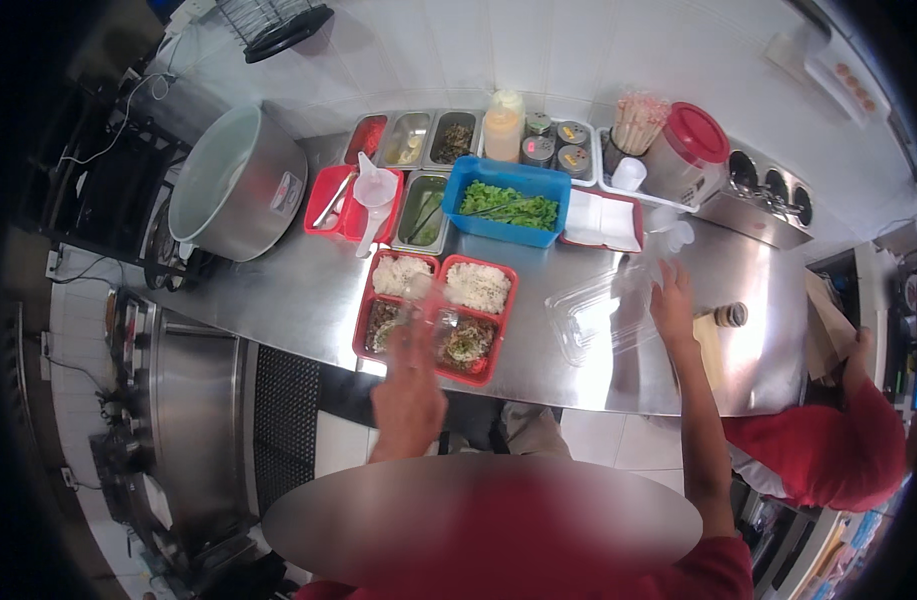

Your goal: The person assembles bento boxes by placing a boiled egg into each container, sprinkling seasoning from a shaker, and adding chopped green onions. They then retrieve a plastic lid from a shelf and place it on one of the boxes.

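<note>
Two red meal trays point(508, 310) stand side by side at the table's front edge, with white rice point(478, 287) at the back and dark chopped food with pale shreds point(468, 343) in front. My left hand point(410, 385) is over them, its fingers smeared by motion; whether it holds anything cannot be made out. Farther right, my right hand point(671, 305) reaches forward with fingers stretched and apart. It is beside clear plastic lids point(583, 325) lying on the steel table, just short of small clear cups point(676, 237).
Behind the trays are a blue bin of lettuce point(508, 205), a red container with a funnel point(375, 187), steel pans point(408, 138) and sauce bottles point(501, 133). A large pot point(238, 185) stands left. A small jar point(730, 315) is at right, near another person in red point(828, 450).
</note>
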Tool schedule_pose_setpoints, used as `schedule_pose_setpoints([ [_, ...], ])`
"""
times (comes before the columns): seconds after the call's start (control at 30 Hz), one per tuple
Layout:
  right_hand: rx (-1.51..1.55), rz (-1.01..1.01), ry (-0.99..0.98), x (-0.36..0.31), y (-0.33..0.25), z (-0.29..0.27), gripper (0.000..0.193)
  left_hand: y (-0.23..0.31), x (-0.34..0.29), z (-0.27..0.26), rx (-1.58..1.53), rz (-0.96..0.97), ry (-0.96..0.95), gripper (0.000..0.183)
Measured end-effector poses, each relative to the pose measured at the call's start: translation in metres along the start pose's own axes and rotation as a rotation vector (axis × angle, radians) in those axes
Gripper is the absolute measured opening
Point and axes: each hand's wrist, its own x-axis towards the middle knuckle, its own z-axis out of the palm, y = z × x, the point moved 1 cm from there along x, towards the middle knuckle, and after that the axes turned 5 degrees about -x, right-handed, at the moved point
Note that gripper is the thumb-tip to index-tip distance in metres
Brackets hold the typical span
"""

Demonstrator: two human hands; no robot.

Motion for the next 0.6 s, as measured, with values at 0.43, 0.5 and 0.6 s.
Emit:
schedule_pose_setpoints([
  [0.43,1.807,0.242,-0.842,0.073,-0.177,-0.067,0.047,0.027,0.058,0.008,-0.343,0.322,-0.055,0.076],
  [0.5,1.876,0.381,-0.896,0.085,-0.172,-0.060,0.045,0.003,0.063,-0.002,-0.280,0.250,0.086,0.079],
  [0.6,1.997,0.462,-0.982,0.079,-0.168,-0.044,0.043,-0.025,0.063,0.006,-0.497,0.079,0.099,0.076],
])
